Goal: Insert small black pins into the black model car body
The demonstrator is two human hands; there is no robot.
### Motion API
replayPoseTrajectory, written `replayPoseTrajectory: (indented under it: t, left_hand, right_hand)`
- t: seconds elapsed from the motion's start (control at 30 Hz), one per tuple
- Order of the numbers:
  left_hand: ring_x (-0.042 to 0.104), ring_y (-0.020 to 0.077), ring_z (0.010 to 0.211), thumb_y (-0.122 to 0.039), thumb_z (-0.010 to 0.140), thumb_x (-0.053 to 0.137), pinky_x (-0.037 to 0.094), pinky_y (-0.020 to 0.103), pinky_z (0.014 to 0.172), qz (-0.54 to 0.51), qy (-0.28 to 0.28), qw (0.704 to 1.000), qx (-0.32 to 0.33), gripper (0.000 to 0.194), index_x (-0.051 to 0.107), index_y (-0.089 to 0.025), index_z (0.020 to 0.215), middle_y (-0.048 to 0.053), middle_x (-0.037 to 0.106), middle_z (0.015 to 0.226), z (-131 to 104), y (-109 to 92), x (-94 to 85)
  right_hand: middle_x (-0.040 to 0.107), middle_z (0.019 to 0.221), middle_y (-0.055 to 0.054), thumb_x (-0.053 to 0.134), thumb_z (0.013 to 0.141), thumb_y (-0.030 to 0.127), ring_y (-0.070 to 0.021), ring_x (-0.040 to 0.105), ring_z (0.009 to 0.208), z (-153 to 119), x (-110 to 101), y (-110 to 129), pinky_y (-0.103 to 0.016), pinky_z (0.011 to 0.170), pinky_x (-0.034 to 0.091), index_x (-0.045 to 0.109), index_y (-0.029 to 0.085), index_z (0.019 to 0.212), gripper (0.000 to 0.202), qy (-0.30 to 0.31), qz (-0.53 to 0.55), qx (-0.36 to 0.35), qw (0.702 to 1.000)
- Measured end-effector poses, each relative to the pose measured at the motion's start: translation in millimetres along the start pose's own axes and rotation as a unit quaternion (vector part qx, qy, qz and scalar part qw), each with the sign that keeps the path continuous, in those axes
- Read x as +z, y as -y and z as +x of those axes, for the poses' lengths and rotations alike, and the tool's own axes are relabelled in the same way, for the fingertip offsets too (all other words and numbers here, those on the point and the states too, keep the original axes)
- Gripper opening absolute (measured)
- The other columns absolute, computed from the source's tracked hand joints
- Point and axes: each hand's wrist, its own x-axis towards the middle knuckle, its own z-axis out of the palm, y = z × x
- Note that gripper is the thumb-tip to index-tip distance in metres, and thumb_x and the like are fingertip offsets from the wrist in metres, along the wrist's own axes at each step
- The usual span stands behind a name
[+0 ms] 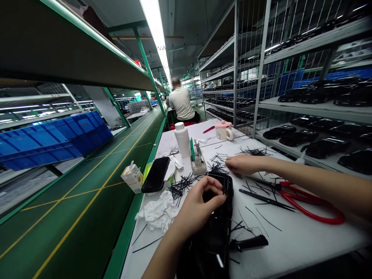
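Note:
A glossy black model car (213, 240) lies on the white table in front of me, pointing away. Over its upper part, my left hand (200, 201) is closed, thumb and fingertips nearly together; anything between them is too small to make out. My right hand (242, 164) rests on the tabletop just beyond the car, fingers curled downward beside a pile of thin black strips (217, 166). Its fingertips are mostly hidden, so what they pinch cannot be seen. More black strips (181, 188) lie left of the car.
Red-handled scissors (308, 203), black tweezers (264, 199) and a black-handled tool (250, 243) lie on the right. Leftward are crumpled tissue (159, 211), a phone (157, 174) and a white bottle (182, 139). A green conveyor (95, 201) runs alongside; a person (181, 102) sits ahead.

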Motion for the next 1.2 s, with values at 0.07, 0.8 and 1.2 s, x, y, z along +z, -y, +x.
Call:
replayPoseTrajectory:
  t: [0.07, 0.8, 1.2]
  left_hand:
    - [0.056, 0.0139, 0.085, -0.018, 0.081, 0.067, 0.04, 0.026, 0.08, -0.002, 0.004, 1.0, 0.001, 0.015, 0.057, -0.017, 0.092, -0.001, 0.06, 0.084, -1, -1, 1.6]
    - [0.055, 0.0144, 0.086, -0.018, 0.083, 0.064, 0.039, 0.027, 0.081, 0.046, 0.019, 0.999, 0.013, 0.011, 0.058, -0.017, 0.091, 0.0, 0.059, 0.086, 0, -1, 4.4]
    - [0.057, 0.014, 0.089, -0.017, 0.083, 0.065, 0.04, 0.026, 0.083, 0.059, 0.032, 0.997, 0.026, 0.011, 0.06, -0.018, 0.093, -0.001, 0.061, 0.09, -1, -1, 4.9]
  right_hand:
    - [0.06, 0.091, -0.004, 0.051, 0.095, 0.028, -0.015, 0.054, 0.074, -6, -1, -3, -0.031, 0.07, 0.045, 0.058, 0.016, 0.089, 0.015, -0.014, 0.014, 0.009, 1.0]
    - [0.069, 0.115, -0.012, 0.041, 0.097, 0.046, -0.0286, 0.064, 0.105, -53, 31, -10, -0.04, 0.094, 0.047, 0.06, 0.022, 0.118, 0.038, -0.098, 0.159, -0.001, 0.982]
    - [0.061, 0.127, -0.015, 0.041, 0.096, 0.046, -0.031, 0.059, 0.112, -75, 35, -32, -0.044, 0.095, 0.046, 0.054, 0.021, 0.121, 0.038, -0.111, 0.173, 0.024, 0.978]
